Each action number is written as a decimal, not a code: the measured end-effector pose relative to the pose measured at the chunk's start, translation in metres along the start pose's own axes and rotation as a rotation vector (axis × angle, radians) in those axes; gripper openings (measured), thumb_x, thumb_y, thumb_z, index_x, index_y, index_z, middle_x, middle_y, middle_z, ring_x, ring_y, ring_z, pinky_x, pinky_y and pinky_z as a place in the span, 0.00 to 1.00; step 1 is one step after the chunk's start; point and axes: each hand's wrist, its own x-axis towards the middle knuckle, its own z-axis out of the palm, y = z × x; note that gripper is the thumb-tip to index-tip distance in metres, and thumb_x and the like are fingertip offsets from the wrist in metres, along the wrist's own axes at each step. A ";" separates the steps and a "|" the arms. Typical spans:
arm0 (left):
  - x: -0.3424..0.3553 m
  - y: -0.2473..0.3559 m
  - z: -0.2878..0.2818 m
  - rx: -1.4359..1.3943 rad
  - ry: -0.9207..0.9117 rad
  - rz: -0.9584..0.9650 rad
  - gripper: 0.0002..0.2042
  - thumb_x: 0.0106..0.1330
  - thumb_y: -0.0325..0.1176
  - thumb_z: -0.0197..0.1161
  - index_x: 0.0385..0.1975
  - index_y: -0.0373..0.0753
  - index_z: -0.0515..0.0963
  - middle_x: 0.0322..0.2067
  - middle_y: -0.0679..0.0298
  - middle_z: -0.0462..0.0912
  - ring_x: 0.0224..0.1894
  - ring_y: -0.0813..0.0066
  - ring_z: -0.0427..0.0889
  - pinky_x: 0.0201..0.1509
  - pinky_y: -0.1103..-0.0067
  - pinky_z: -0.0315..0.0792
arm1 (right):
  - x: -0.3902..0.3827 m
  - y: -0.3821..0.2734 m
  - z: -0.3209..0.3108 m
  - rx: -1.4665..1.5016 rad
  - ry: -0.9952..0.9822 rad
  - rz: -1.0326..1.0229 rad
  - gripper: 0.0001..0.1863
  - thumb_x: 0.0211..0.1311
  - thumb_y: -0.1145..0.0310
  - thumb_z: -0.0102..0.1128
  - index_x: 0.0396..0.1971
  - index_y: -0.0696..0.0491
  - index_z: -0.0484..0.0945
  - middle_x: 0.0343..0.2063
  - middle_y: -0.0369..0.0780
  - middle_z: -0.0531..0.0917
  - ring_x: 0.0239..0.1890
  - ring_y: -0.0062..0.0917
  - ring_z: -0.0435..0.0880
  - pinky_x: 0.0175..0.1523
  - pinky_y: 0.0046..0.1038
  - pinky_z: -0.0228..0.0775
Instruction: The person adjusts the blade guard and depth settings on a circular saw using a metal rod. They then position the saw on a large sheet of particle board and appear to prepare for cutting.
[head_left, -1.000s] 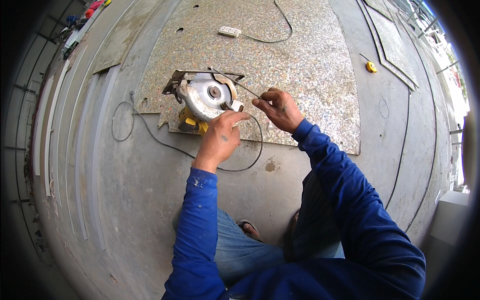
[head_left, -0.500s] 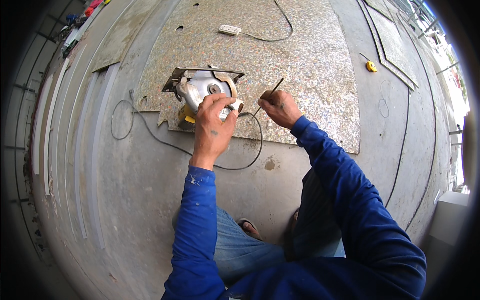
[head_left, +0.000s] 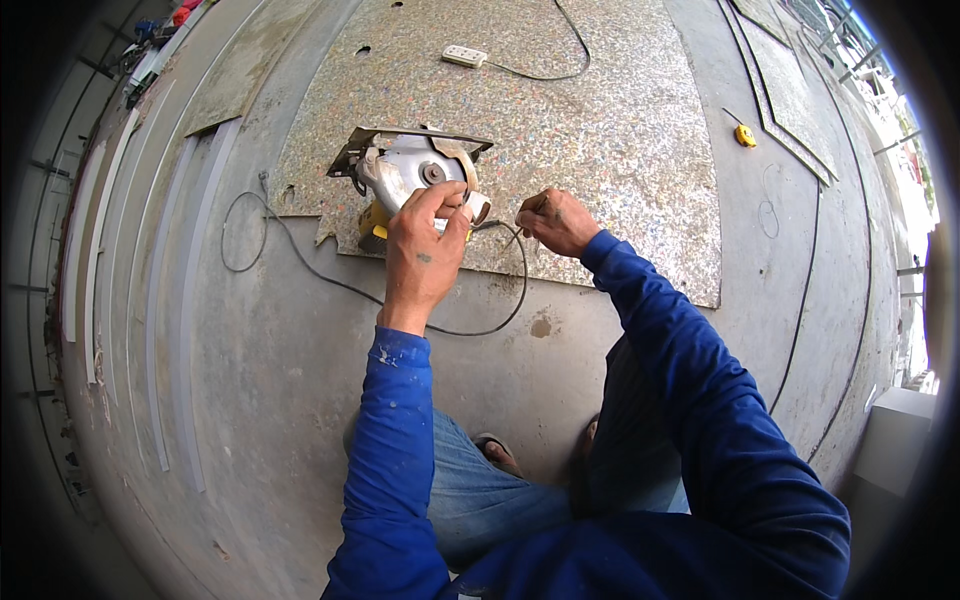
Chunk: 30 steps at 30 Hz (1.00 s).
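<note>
A circular saw (head_left: 405, 175) with a silver blade guard and yellow body rests tipped on the speckled board (head_left: 600, 120), its dark base plate facing away from me. My left hand (head_left: 422, 245) is in front of the saw, thumb and fingers pinched together by the guard. What they pinch, if anything, is too small to make out. To its right, my right hand (head_left: 560, 222) is closed in a pinch above the board. The thin dark rod seen in it earlier now barely shows, a thin end at the fingertips. A black cord (head_left: 525, 290) loops from the saw.
A white power strip (head_left: 465, 56) lies on the board, with a cable running from it. Farther right, a yellow tape measure (head_left: 745, 135) sits on the concrete floor (head_left: 290, 400). Long metal profiles (head_left: 190, 330) lie at left; more board pieces (head_left: 785, 90) lie at right.
The rod in my right hand has turned and no longer sticks up above the fingers. My right hand has dipped slightly; my left hand has shifted a little, its fingers still pinched.
</note>
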 end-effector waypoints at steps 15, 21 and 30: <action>0.002 0.002 0.004 0.037 -0.001 0.051 0.11 0.66 0.33 0.64 0.43 0.32 0.81 0.38 0.57 0.86 0.37 0.70 0.85 0.41 0.76 0.78 | -0.010 -0.003 -0.001 -0.099 0.096 -0.103 0.13 0.60 0.62 0.54 0.32 0.56 0.83 0.25 0.51 0.83 0.30 0.49 0.83 0.39 0.43 0.76; 0.003 -0.005 0.003 0.103 0.075 0.134 0.12 0.67 0.37 0.66 0.33 0.32 0.82 0.39 0.60 0.84 0.40 0.69 0.83 0.43 0.73 0.75 | -0.009 -0.006 -0.001 -0.102 0.049 -0.129 0.13 0.60 0.62 0.56 0.34 0.54 0.85 0.26 0.50 0.84 0.31 0.47 0.84 0.40 0.42 0.77; 0.004 -0.006 -0.002 0.037 0.195 0.040 0.09 0.66 0.29 0.63 0.43 0.36 0.79 0.43 0.63 0.82 0.44 0.72 0.81 0.43 0.76 0.75 | -0.004 0.001 0.009 -0.038 -0.008 -0.148 0.13 0.62 0.62 0.57 0.39 0.52 0.85 0.30 0.48 0.86 0.34 0.45 0.85 0.42 0.41 0.77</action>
